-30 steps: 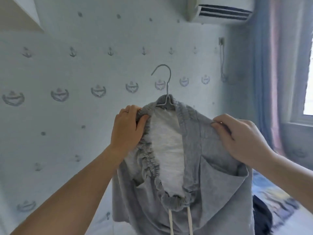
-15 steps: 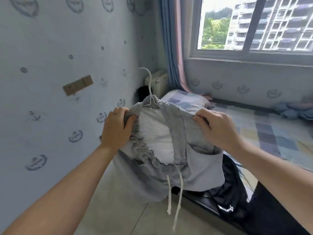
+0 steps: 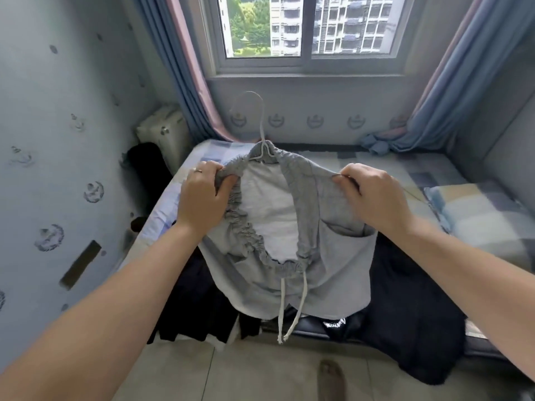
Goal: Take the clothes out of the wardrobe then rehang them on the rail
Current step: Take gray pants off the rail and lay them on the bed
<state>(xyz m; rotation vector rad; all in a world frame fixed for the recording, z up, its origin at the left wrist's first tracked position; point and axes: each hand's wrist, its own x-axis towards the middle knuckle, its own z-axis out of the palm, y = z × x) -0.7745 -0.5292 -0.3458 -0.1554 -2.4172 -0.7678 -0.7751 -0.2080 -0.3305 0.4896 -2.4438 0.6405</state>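
Grey shorts [image 3: 333, 270] on hanger [image 3: 262, 131] — left hand [image 3: 204, 198] and right hand [image 3: 373, 195] pinching waistband.

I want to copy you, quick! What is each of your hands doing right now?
Left hand: closed, gripping the grey garment at its waistband.
Right hand: closed, pinching the same garment's other side.

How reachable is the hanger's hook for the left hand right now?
Probably yes: the hook sticks up beyond the left hand, nothing between them, though that hand grips the grey shorts and must let go first.
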